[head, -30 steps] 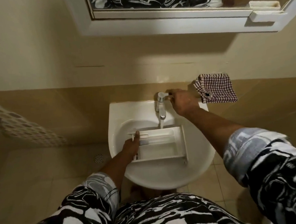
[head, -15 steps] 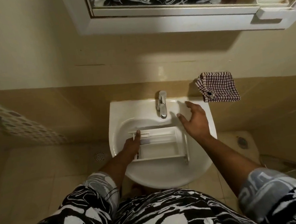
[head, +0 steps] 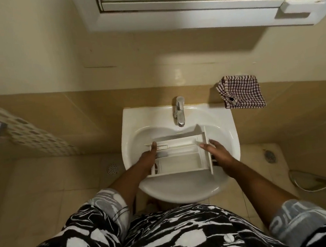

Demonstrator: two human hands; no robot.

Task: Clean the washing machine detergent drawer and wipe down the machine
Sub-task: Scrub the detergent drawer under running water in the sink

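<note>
The white detergent drawer (head: 181,157) lies across the bowl of the white sink (head: 184,193), its front panel at the right. My left hand (head: 148,157) grips the drawer's left end, thumb on the top edge. My right hand (head: 215,151) holds the right end at the front panel, with the thumb over the panel's edge. The chrome tap (head: 179,111) stands behind the drawer, and no water runs from it.
A checked cloth (head: 242,94) hangs on the tiled wall right of the sink. A mirror cabinet (head: 187,9) juts out overhead. A perforated white basket (head: 29,132) is at the left. A shower hose (head: 319,185) and floor drains lie on the tiles.
My right hand left the tap handle and came down to the drawer's right end. The water stopped running. My left hand stayed on the left end.
</note>
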